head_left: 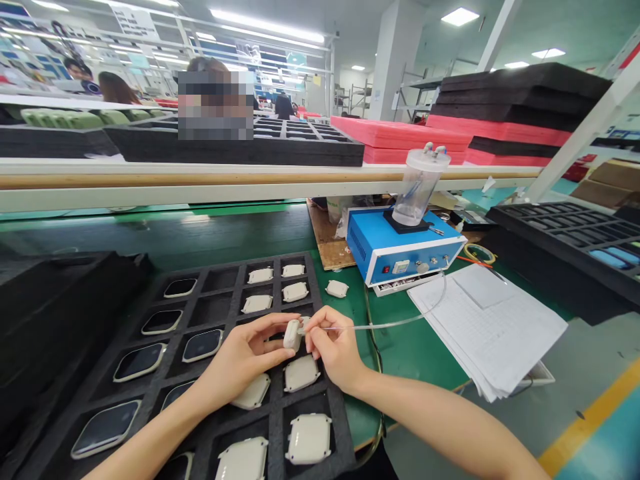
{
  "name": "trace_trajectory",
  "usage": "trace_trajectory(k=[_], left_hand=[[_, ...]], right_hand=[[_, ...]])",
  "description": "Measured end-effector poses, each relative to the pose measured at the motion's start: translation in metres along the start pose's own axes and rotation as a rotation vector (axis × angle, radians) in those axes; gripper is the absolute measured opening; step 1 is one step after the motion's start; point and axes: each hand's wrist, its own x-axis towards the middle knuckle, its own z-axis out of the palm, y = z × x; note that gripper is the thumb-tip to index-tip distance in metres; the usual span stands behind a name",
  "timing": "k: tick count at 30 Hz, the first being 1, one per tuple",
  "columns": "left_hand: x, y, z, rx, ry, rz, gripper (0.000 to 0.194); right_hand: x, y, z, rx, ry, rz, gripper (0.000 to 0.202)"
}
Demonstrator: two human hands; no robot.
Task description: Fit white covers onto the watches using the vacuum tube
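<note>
Small white casing, just below frame centre, held above the black foam tray. Left hand grips it from the left: thumb and fingers pinched closed on its body. Right hand meets it from the right, fingertips closed on the end of a thin clear tube where that end touches the casing's upper edge.

The tube arcs right and up toward the blue control box, centre right. A clear plastic cylinder with two fittings on its lid stands upright on a dark pad on top of the box.

The tray occupies lower left to centre. Its right-hand compartments hold white casings lying back-side up; its left-hand compartments hold units with dark glossy faces. Several compartments between them hold nothing visible. One loose white casing lies on the green mat just beside the tray's upper right corner.

A stack of printed sheets lies on the mat right of the hands, below the blue box. Another black tray sits at the right edge of the frame.

On the shelf across the upper frame: black trays, with pink foam sheets to their right. Another person is seated behind the shelf, upper left.
</note>
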Motion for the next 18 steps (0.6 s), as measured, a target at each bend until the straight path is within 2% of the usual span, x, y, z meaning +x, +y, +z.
trace_trajectory(k=[10, 18], left_hand=[[0.0001, -0.0043, -0.0019, -0.016, -0.012, 0.021, 0.038], [0.0000, -0.0002, -0.0003, -0.003, 0.004, 0.014, 0.037]], right_hand=[[0.0006, -0.0021, 0.0002, -0.010, 0.009, 0.007, 0.006], [-0.0007, -0.0014, 0.0000, -0.020, -0.002, 0.000, 0.006]])
